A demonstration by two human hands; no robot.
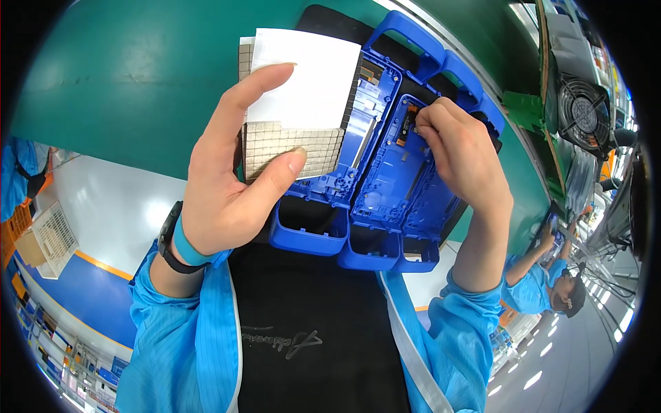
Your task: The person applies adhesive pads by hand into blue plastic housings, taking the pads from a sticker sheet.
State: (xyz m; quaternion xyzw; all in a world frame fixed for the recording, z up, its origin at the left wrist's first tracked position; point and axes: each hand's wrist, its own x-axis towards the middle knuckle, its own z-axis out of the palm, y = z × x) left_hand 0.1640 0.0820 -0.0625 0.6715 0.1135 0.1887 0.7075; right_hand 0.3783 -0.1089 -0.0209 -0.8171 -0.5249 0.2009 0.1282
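Pinching gridded sheets [296,148] on the left is the left hand [224,199]; the right hand [465,151], fingertips together, is over a blue case [384,182].

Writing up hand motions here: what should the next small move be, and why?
Probably a light press by the right hand beside the dark strip in the blue housing: its fingertips are bunched there, though contact is unclear, and the left hand is busy holding the gridded sheet.

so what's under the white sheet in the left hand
A gridded beige sheet shows below the white sheet, under the left hand's thumb. Behind both, a blue housing shows at right and below; the part they cover can't be seen.
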